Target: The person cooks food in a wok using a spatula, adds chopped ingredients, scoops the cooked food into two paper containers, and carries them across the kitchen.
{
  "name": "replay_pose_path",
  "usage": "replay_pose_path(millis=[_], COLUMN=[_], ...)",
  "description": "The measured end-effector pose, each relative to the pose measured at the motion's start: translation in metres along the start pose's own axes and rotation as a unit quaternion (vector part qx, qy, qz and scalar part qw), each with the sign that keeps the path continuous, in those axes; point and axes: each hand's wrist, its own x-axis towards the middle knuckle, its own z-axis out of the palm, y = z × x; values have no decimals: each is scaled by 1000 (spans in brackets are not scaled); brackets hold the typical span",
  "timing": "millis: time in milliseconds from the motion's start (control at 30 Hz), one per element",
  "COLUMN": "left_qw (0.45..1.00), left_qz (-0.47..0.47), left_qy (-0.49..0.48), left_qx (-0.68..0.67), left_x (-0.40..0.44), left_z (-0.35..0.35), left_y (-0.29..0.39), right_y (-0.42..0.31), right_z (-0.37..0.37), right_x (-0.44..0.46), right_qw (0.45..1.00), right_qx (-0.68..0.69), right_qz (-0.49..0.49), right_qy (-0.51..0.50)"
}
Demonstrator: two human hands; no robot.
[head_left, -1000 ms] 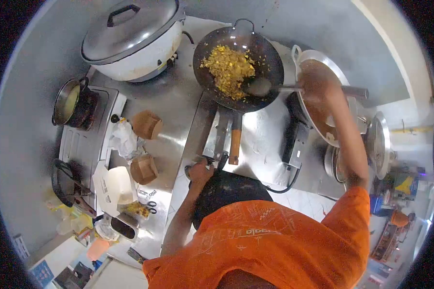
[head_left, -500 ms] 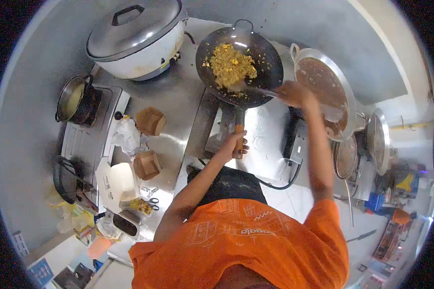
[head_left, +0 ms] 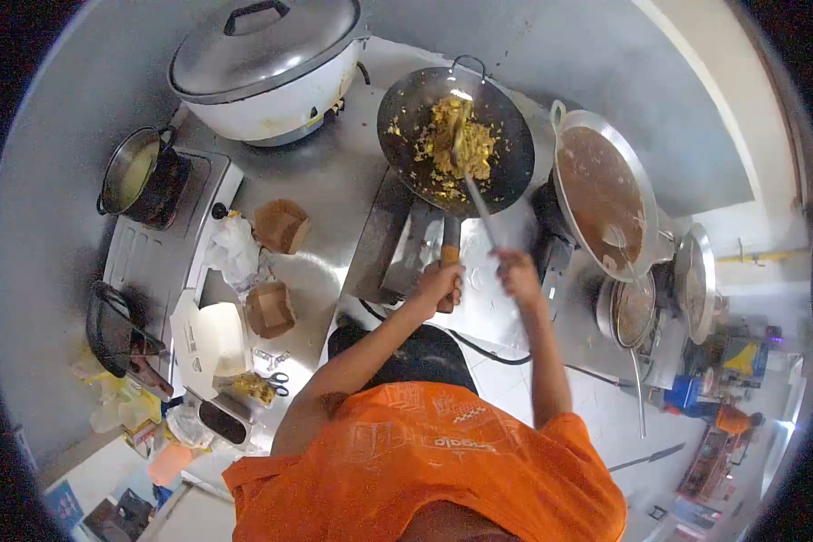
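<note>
My left hand (head_left: 440, 285) is wrapped round the wooden handle of a dark wok (head_left: 506, 176). Fried rice (head_left: 483, 149) with yellow bits lies in the wok, some of it scattered up the sides. A long-handled metal spatula (head_left: 479, 203) reaches into the rice, its far end among the grains. My right hand (head_left: 518, 274) grips the near end of that spatula, to the right of the wok's handle. The wok rests over a stove on the steel counter.
Right of the wok stands a wide pot of brown liquid (head_left: 596, 181), near a strainer (head_left: 633, 312). At the left are a large lidded rice cooker (head_left: 271, 99), a small pot (head_left: 135, 176), brown paper boxes (head_left: 281, 226), a white carton (head_left: 221, 339) and scissors (head_left: 280, 384).
My right hand has swung left and nearer my body, turning the spatula from sideways to pointing away from me. The rice has shifted in the wok. My left hand keeps its hold.
</note>
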Motion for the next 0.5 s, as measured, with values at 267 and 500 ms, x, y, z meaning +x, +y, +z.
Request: replay_pose_path(millis=[267, 500], left_qw=[999, 999], left_qz=[-19, -25], left_qy=[-9, -16], left_qx=[-37, -31], left_x=[1, 0], left_z=[-4, -3], left_y=[-4, -2], right_y=[-161, -159], right_z=[-80, -116], right_x=[10, 127], right_qw=[849, 788], right_qx=[-512, -577], right_qz=[-128, -214], right_qy=[20, 8])
